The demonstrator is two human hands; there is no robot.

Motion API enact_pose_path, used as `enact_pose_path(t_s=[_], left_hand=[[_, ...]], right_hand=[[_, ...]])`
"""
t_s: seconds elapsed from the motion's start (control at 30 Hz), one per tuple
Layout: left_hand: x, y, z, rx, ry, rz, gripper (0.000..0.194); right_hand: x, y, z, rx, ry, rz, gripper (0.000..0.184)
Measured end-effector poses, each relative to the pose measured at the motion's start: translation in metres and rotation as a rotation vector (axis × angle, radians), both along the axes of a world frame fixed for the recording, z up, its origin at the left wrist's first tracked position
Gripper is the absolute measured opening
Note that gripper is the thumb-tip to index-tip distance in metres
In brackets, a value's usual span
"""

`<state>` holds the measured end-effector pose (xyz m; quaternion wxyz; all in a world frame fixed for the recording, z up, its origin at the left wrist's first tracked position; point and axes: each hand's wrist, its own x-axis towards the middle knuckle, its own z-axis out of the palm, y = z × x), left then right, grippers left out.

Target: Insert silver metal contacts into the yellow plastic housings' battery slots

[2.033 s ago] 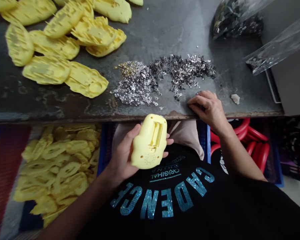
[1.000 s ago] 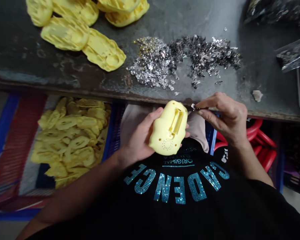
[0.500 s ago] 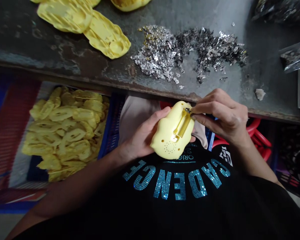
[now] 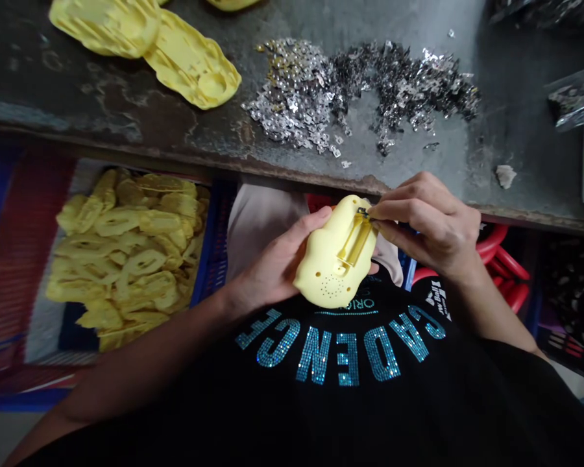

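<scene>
My left hand (image 4: 282,259) is wrapped round a yellow plastic toy housing (image 4: 324,253), thumb along its upper left edge. The housing's back faces up, with an open battery compartment (image 4: 355,241), screw holes and a cluster of small speaker holes. At the compartment's upper end, my right hand (image 4: 425,220) pinches a small dark metal battery contact (image 4: 363,212) between thumb and fingertips. The contact touches or sits just inside the slot there; its exact seating is partly hidden by the fingers.
A heap of small metal contacts (image 4: 296,97) lies on the metal table (image 4: 126,123) ahead. Yellow housing halves (image 4: 194,65) rest at the table's left. Below left, a crate holds many yellow parts (image 4: 131,253). A plastic bag of metal pieces (image 4: 577,100) lies at the right.
My right fingertips have shifted very slightly left at the upper end of the compartment. Both hands keep their holds. The view has shifted a little, so the table items appear higher and farther left.
</scene>
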<state>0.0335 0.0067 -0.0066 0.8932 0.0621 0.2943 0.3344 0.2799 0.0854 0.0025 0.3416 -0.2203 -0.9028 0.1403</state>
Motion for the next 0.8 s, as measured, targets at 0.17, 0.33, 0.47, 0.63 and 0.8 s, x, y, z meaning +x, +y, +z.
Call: enact_pose_path(t_s=[0.17, 0.33, 0.47, 0.63, 0.8], left_hand=[[0.003, -0.001, 0.001, 0.003, 0.001, 0.042, 0.069], [0.005, -0.003, 0.003, 0.023, 0.037, 0.07, 0.06], [0.005, -0.003, 0.001, 0.056, 0.019, 0.075, 0.067], [0.005, -0.003, 0.003, 0.114, -0.006, 0.086, 0.045], [0.006, -0.005, -0.001, 0.088, -0.003, 0.14, 0.042]], right_hand=[[0.0, -0.005, -0.001, 0.092, -0.008, 0.0, 0.028], [0.001, -0.011, -0.003, 0.095, -0.028, -0.026, 0.031], [0.0, -0.015, -0.005, 0.139, -0.015, -0.047, 0.033], [-0.001, -0.02, -0.009, 0.132, 0.018, -0.105, 0.036], [-0.005, -0.024, -0.005, 0.075, 0.053, -0.123, 0.03]])
